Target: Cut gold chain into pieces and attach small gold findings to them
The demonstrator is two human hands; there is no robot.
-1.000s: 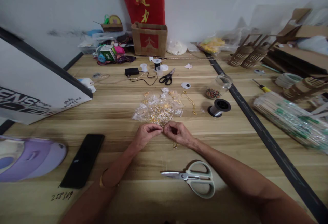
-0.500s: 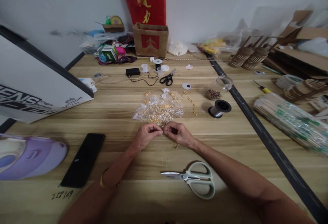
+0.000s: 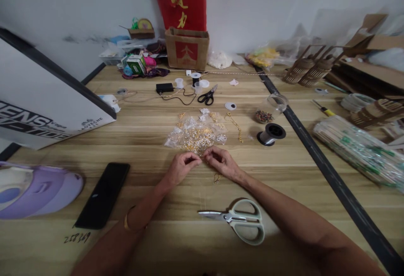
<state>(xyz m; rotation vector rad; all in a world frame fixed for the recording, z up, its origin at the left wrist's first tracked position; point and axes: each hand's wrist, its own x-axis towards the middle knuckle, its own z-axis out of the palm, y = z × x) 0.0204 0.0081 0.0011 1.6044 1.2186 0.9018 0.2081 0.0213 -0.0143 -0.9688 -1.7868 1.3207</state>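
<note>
In the head view my left hand (image 3: pixel 183 168) is closed in a pinch at the near edge of a heap of small gold and silver jewellery findings (image 3: pixel 199 138), some in clear bags. What sits between its fingertips is too small to name. My right hand (image 3: pixel 224 165) is opposite, thumb and forefinger pinched close to the left fingertips; its grip is likewise unclear. A short gold chain (image 3: pixel 216 178) shows just under the right hand, and whether it hangs from the fingers I cannot tell. Pale-handled scissors (image 3: pixel 243 219) lie nearer me, beside two thin pins (image 3: pixel 202 201).
Right of the heap are another gold chain (image 3: pixel 235 128), a wire spool (image 3: pixel 271 134) and a jar of beads (image 3: pixel 265 115). Black scissors (image 3: pixel 208 96) lie behind. A phone (image 3: pixel 103 196) and a purple container (image 3: pixel 42 192) are at left, wrapped sticks (image 3: pixel 356 149) at right.
My right fingertips have lifted slightly and moved away from the left ones, leaving a small gap. The left hand has stayed nearly in place.
</note>
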